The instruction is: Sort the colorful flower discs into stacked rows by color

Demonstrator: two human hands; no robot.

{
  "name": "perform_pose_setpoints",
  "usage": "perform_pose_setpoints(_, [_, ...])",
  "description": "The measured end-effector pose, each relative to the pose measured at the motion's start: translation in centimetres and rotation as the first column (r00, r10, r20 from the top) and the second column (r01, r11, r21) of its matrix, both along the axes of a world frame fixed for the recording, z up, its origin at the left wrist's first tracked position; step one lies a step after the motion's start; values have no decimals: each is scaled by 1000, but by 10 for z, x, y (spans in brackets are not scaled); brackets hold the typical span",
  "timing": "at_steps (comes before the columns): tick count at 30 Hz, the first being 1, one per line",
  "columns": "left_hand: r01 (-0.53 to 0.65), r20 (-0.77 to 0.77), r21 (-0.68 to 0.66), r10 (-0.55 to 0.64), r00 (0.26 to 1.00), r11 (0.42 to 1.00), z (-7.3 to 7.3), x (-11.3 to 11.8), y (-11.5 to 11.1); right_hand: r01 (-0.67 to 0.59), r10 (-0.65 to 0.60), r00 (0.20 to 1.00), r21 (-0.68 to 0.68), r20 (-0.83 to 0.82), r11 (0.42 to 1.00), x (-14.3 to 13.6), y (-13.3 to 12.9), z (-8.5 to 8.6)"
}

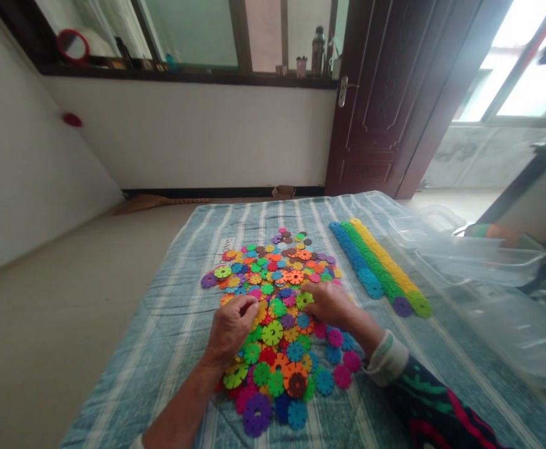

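Observation:
A large pile of notched plastic snowflake discs (pixel 273 333) in many colours spreads over the bed-like surface. At the pile's left side, my left hand (pixel 234 321) is closed in a pinch, with a yellow snowflake disc (pixel 259 315) at its fingertips. Across from it, my right hand (pixel 329 304) reaches over the pile. Its thumb and fingers close on the edge of a lime-green snowflake disc (pixel 304 300). Beyond the right hand lie three long rows of overlapping discs: a blue row (pixel 354 257), a green row (pixel 370 259) and a yellow row (pixel 387 262).
A striped blue-grey cloth (pixel 160 349) covers the surface. Clear plastic containers (pixel 483 262) stand at the right, with a transparent lid or box (pixel 525 337) nearer me. A dark red door (pixel 375 100) and a windowsill (pixel 198 76) with bottles are behind.

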State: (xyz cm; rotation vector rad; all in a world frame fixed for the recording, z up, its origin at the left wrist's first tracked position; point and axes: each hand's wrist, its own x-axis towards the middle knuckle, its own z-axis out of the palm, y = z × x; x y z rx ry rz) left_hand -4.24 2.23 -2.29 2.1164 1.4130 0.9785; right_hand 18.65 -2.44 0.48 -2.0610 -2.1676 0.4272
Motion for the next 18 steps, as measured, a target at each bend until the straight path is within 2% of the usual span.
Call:
perform_pose_setpoints(4, [0, -6, 0, 0, 1000, 1000, -4, -1, 2, 30, -28, 999, 48, -38, 998, 5, -4, -1])
perform_pose_setpoints(10, [5, -7, 8, -5, 1000, 1000, -6, -1, 3, 49, -53, 997, 67, 59, 997, 4, -7, 2])
perform_pose_setpoints(18, [11, -17, 6, -11, 1000, 1000, -4, -1, 3, 45, -49, 996, 59, 79, 997, 3, -5, -3])
